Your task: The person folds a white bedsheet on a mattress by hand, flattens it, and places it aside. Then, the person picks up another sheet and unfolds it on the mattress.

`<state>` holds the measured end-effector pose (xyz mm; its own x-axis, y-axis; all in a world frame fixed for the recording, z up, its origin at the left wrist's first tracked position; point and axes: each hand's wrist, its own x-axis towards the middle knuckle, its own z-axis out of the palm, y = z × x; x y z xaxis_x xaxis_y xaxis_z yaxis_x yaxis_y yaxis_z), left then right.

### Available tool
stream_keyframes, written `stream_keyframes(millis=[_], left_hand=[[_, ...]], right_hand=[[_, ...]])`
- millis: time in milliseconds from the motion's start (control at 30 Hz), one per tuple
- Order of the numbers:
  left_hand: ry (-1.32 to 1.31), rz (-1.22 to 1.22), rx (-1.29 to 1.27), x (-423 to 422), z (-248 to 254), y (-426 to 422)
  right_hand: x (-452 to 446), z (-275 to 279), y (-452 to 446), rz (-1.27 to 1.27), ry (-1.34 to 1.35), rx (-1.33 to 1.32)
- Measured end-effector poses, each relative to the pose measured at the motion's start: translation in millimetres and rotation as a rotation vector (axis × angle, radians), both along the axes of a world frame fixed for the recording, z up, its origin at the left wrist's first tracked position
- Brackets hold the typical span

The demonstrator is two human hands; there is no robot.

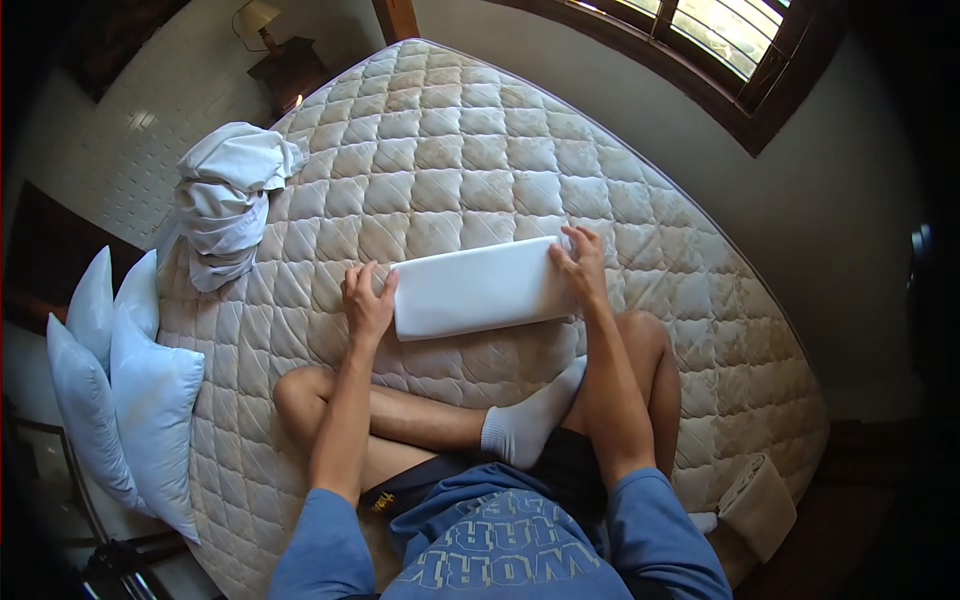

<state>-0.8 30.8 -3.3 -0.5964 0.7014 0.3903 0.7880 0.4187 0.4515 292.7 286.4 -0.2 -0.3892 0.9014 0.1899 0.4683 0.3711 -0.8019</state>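
Observation:
A smooth white folded bundle (480, 288), long and rectangular, lies on the quilted mattress (440, 180) in front of my crossed legs. At its left end is my left hand (369, 298), fingers apart, with the thumb against or very near the edge. My right hand (580, 265) is at the opposite end, its fingers curved and spread by the upper right corner, where part of the end is hidden. Neither hand is closed around the bundle.
Crumpled white sheets (228, 195) lie at the mattress's left edge, with several pale pillows (150, 390) below them. A beige folded cloth (757, 505) rests at the lower right. Beyond the far left edge stands a lamp (256, 20) on a small dark table (290, 72).

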Motion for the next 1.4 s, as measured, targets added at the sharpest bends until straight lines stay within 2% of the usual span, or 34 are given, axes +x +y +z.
stream_keyframes(millis=[33, 67, 200, 400, 567, 700, 733, 867, 900, 1033, 1233, 1367, 1400], left_hand=[[-0.124, -0.071, 0.045, -4.7, -0.3, -0.1], [-0.131, -0.073, 0.053, -5.1, -0.1, 1.0], [-0.353, -0.234, 0.275, -6.1, -0.2, 5.0], [-0.378, -0.269, 0.154, -17.1, 7.5, 8.6], [-0.641, -0.306, 0.235, -17.8, 14.8, 8.9], [-1.039, -0.314, 0.236, -24.3, 5.5, 10.3], [-1.045, -0.304, 0.239, -27.8, 4.1, 10.3], [-1.053, -0.325, -0.078, -39.3, 4.7, 15.1], [-1.051, -0.325, -0.078, -38.2, 8.4, 15.4], [-1.122, -0.285, 0.189, -17.6, 17.2, 16.2], [-1.029, -0.257, 0.362, -4.4, 6.7, 21.9], [-0.673, -0.022, -0.225, -5.6, 32.7, 18.2], [-0.671, -0.031, -0.227, -2.3, 30.8, 18.2]], right_hand=[[5.4, 10.1, 2.8, 0.071, 0.113, -0.058], [5.5, 14.2, 5.9, 0.070, 0.107, -0.049], [4.3, 27.5, 15.4, 0.251, 0.133, -0.404], [-6.1, 40.2, 14.6, 0.252, -0.053, -0.418], [4.7, 38.5, 26.9, 0.401, -0.019, -0.350], [1.8, 48.8, 17.5, 0.317, 0.023, -0.545], [-2.4, 51.4, 18.0, 0.325, 0.015, -0.549], [-12.9, 62.6, 20.4, 0.212, -0.256, -0.567], [-14.3, 61.9, 19.8, 0.213, -0.255, -0.567], [-11.5, 54.5, 12.3, 0.179, -0.234, -0.427], [-8.1, 31.3, 11.3, 0.063, -0.258, -0.404], [-8.3, 50.6, -0.2, 0.111, -0.272, -0.486], [-5.9, 50.3, -3.1, 0.102, -0.269, -0.486]])
